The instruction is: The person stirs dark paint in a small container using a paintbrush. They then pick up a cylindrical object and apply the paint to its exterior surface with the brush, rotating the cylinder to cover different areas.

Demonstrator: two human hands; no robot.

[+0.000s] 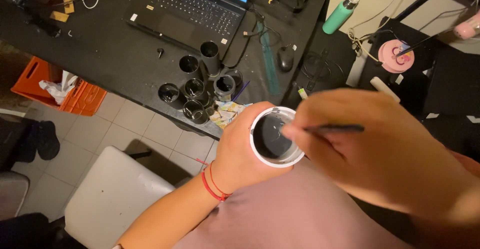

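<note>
My left hand (235, 151) wraps around a short white tube (275, 137) whose inside looks painted black; a red string bracelet sits on that wrist. My right hand (370, 144) grips a thin dark brush (332, 128) and holds its tip at the tube's inner rim. Both hands are over my lap, in front of the black desk (100, 54). On the desk's near edge stand several black-painted tubes (197, 81), upright and close together.
An open laptop (195, 9) sits at the back of the desk, with a mouse (285, 58) and a clear ruler to its right. A green bottle (340, 13), an orange crate (60, 86) and a white stool (110, 194) stand on the tiled floor.
</note>
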